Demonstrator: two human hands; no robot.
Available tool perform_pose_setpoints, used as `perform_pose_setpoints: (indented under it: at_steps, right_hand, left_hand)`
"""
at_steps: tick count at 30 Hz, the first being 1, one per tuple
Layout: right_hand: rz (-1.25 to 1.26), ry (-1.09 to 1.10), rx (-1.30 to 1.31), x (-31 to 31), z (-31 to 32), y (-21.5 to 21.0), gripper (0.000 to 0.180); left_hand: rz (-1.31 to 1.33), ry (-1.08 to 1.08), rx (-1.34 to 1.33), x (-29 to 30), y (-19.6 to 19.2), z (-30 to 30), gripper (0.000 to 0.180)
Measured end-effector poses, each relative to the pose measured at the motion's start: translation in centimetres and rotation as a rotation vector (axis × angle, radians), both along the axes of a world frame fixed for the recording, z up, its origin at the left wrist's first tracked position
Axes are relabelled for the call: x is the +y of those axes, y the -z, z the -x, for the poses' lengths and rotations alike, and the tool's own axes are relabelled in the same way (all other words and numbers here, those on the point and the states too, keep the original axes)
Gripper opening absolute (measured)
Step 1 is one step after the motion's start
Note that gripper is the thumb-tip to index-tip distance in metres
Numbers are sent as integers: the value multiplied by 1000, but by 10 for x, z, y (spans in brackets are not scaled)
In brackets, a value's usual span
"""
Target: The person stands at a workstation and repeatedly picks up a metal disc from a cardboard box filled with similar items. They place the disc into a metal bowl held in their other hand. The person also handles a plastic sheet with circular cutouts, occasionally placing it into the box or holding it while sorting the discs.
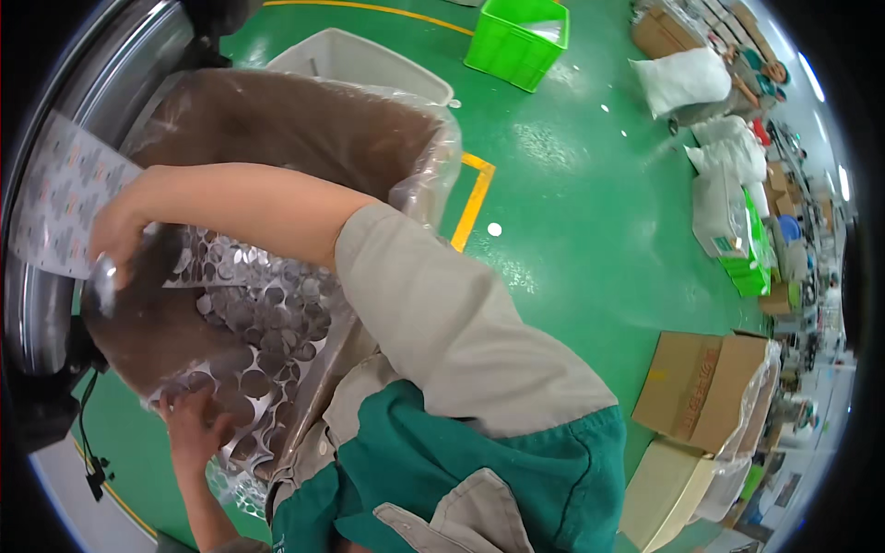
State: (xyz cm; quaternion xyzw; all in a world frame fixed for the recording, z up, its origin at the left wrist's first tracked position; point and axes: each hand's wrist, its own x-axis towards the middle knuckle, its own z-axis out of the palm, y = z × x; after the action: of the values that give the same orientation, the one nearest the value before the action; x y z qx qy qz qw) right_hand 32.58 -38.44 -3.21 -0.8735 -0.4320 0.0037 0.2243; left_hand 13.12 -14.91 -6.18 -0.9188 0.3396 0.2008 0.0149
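My right arm reaches across a large carton (277,101) lined with clear plastic. At its far left, my right hand (120,226) has its fingers curled at the edge of a printed silvery sheet (60,207), which lies against a metal roller. A dark rounded shape with a bright glint sits just below that hand, too blurred to name. My left hand (195,426) lies with fingers spread over the carton's near left side, touching punched sheet scrap (263,405) full of round holes. Inside the carton is a heap of loose silvery discs (267,318) and more perforated scrap.
Shiny machine rollers (41,313) stand along the left. Behind the carton is a white tub (364,64), and farther off a green crate (518,41). Brown cartons (678,387) and white sacks (682,81) stand at right. A co-worker (751,78) is far right.
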Motion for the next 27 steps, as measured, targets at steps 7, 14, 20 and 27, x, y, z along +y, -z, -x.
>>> perform_pose_setpoints:
  at_steps: [7,14,20,27]
  right_hand:
    - [-1153,371,1,-148,162,-43,31]
    - [-2062,830,-834,-390,328,30,30]
    - [-440,2576,-116,-504,476,169,33]
    - [-199,2397,2,-526,507,193,35]
  left_hand:
    - [146,15,-302,11,21,-4,59]
    - [182,-52,-109,18,40,-37,56]
    - [32,-92,-161,23,61,-56,46]
    - [143,-23,-190,27,56,-56,40]
